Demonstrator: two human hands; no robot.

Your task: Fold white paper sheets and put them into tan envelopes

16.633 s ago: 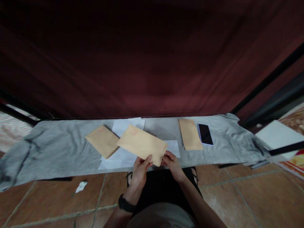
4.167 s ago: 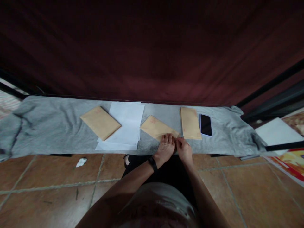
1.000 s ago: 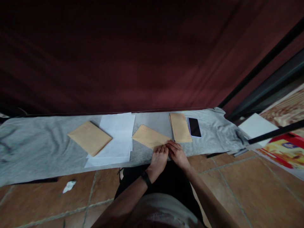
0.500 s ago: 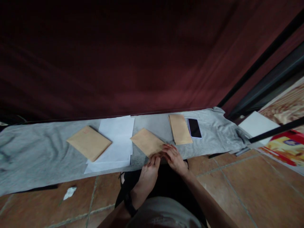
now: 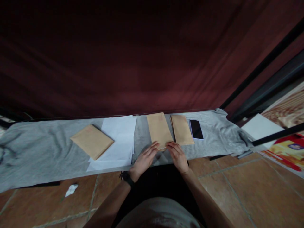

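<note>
A brown paper envelope (image 5: 159, 128) lies lengthwise on the grey cloth in front of me. My left hand (image 5: 146, 158) is closed on its near left corner, fingers pressed together. At the near right corner my right hand (image 5: 178, 156) grips the same envelope, fingers bunched. The fingers partly hide the near edge. Just right of it rests a small stack of brown envelopes (image 5: 182, 129). On the left, a thicker stack of brown envelopes (image 5: 92, 141) sits at a slant, overlapping white paper sheets (image 5: 118, 134).
A phone (image 5: 196, 129) lies right of the envelopes on the grey cloth (image 5: 47, 152) covering the narrow bench. Behind it hangs a dark red curtain (image 5: 133, 69). Black metal bars (image 5: 261, 63), a white board (image 5: 262, 126) and a red printed package (image 5: 288, 152) are at the right.
The envelope in my hands has turned from a slant to nearly straight and shifted away from me. My hands have moved apart to its two near corners.
</note>
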